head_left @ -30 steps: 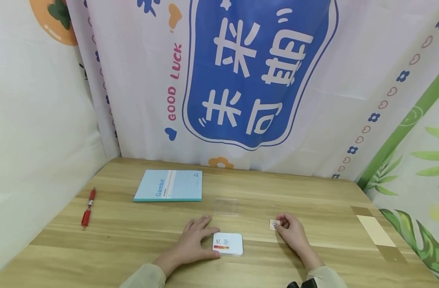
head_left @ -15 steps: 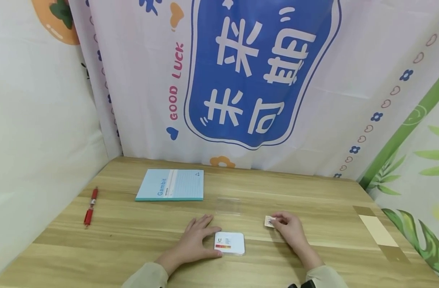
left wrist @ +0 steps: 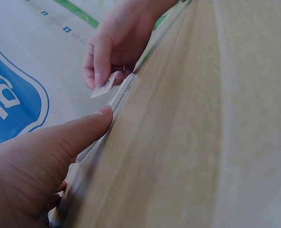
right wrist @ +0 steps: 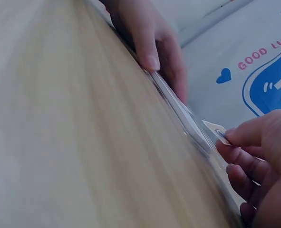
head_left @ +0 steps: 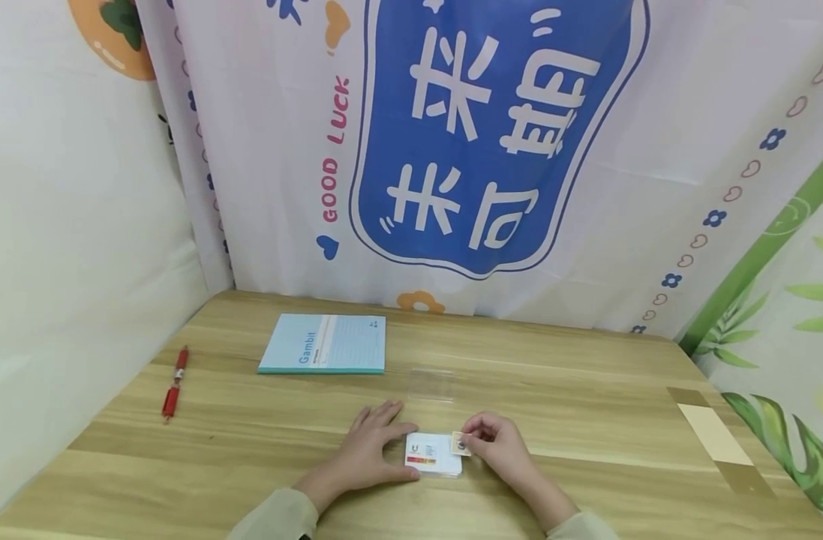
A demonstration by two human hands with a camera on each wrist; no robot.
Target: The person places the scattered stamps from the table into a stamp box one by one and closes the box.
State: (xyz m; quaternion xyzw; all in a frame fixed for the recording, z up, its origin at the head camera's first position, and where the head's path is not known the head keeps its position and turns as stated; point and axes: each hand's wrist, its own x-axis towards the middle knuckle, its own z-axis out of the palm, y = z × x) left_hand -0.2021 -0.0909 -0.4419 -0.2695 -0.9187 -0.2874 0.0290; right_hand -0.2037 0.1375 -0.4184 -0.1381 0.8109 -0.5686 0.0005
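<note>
A clear plastic case (right wrist: 192,130) holding a white card with a printed label (head_left: 438,456) lies on the table before me. My left hand (head_left: 373,448) steadies it, thumb and index finger at opposite edges of its left end. Between thumb and fingertips my right hand (head_left: 502,450) pinches a small square card (head_left: 461,444) with a dark mark at its middle. That square is over the right end of the white card; whether it touches is unclear. The left wrist view shows the square card (left wrist: 103,86) tilted, just above the case's edge.
Behind the case lies a flat, clear plastic piece (head_left: 431,385). A light blue notebook (head_left: 323,343) is at the back left, with a red pen (head_left: 175,384) near the left edge. Tape strips (head_left: 715,435) stick to the table's right side. Printed curtains stand behind.
My right hand has carried the small square card leftward and nearer, from beside the case to over its right end. The left hand has kept its place on the case.
</note>
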